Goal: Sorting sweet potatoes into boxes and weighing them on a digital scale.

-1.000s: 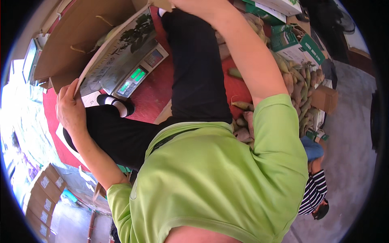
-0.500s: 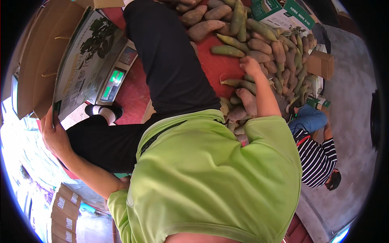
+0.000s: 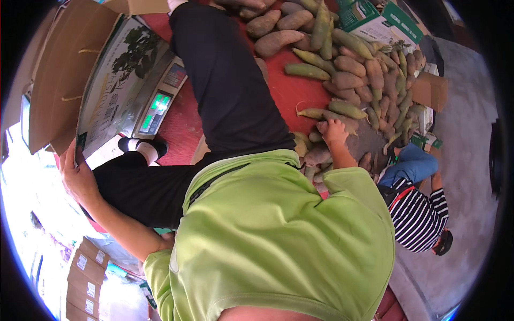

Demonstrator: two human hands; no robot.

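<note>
At the lower left, labelled brown boxes (image 3: 85,275) are standing in a stack, well apart from the work. Just above them, the left hand (image 3: 79,176) is pinching the near lower corner of a large open carton (image 3: 115,88), the thumb lying on one side of the cardboard and the fingers on the other. The carton is leaning outward, its printed panel facing right and its brown flaps rising behind, and a scale (image 3: 167,91) with a lit green display is sitting just beside that panel. A shoe (image 3: 158,148) is resting near the scale on a red surface (image 3: 181,125), and a leg in black trousers (image 3: 230,80) is stretching between the carton and the produce. Right of the leg, the right hand (image 3: 334,131) is curling over a brownish root (image 3: 322,127) at the near side of the heap; the root is lying under and just left of the fingers, though how firmly it is being held I cannot tell. A green root (image 3: 347,109) is lying just beyond the knuckles, and the heap of roots (image 3: 369,75) is spreading away toward a green-and-white box (image 3: 381,22). Farther right, a co-worker in a striped top (image 3: 420,219) is bending beside the heap.
</note>
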